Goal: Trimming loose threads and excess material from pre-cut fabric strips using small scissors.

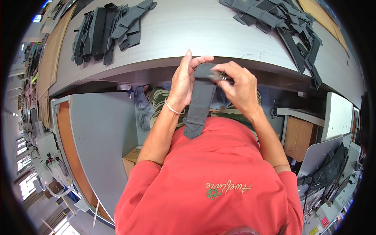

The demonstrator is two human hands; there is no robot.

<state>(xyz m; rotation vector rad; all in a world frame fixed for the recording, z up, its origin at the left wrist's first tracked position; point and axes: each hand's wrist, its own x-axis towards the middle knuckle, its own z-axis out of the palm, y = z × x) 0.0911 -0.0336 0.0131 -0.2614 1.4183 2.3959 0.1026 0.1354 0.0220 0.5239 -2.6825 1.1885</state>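
- The dark grey strap hangs close to upright, its long axis running from the fingers at the top down toward the person's red shirt; the lower pointed end tilts slightly toward the person's left.
- The strap is held in the air between table edge and chest, in front of the camouflage trousers.
- The left hand stands behind the strap's upper part, fingers nearly straight and close together, thumb bent over the strap's top edge. A thin bracelet circles that wrist.
- The right hand has its fingers curled tight, pinching a small metal buckle at the top end of the strap, thumb and forefinger pressed against it.
- Just beyond the fingertips runs the curved front edge of the grey table.
- Farther out past the left hand's fingers lies a stack of dark straps; past the right hand's fingers lies a looser heap of straps, some trailing over the table edge.
- The table stretch directly beyond the fingers, between the two piles, is open.
- Below the left wrist stands a grey panel.
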